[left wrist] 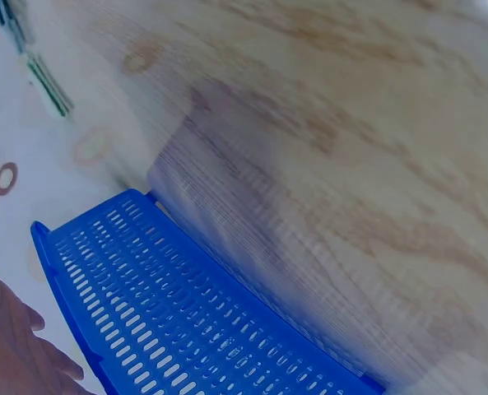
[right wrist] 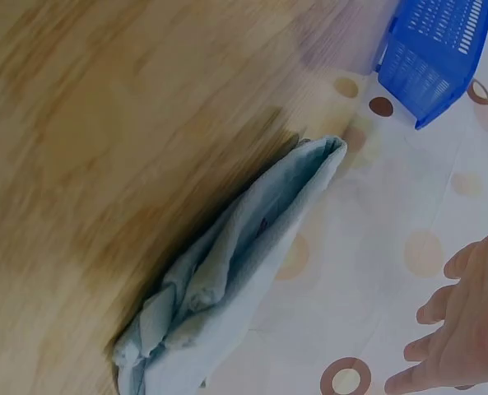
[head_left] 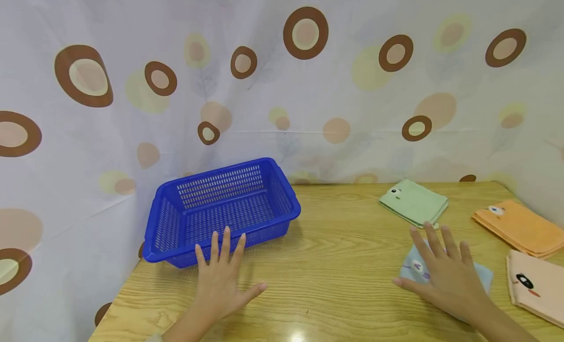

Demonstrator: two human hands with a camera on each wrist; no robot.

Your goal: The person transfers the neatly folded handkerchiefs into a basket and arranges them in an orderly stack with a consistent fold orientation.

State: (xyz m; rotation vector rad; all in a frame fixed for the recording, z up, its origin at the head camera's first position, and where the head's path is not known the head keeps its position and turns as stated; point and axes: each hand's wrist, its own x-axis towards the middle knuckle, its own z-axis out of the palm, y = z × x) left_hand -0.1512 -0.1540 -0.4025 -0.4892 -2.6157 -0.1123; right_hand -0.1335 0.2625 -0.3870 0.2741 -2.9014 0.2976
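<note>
With its fingers spread, my left hand (head_left: 220, 283) hovers by the near side of a blue plastic basket (head_left: 260, 238), whose walls are perforated. In the left wrist view the basket (left wrist: 186, 304) lies beyond the fingers, and nothing is held. My right hand (head_left: 449, 278), also spread, is above a folded light blue cloth (head_left: 483, 277) with a small embroidered face. The right wrist view shows the cloth (right wrist: 252, 222) from its folded edge, apart from the fingers. Part of the cloth is hidden under the hand in the head view.
A folded green cloth (head_left: 414, 202) lies at the back right of the wooden table (head_left: 317, 263). Farther right are an orange cloth (head_left: 524, 227) and a pale pink cloth (head_left: 539, 288). A patterned curtain (head_left: 264, 97) hangs behind the table.
</note>
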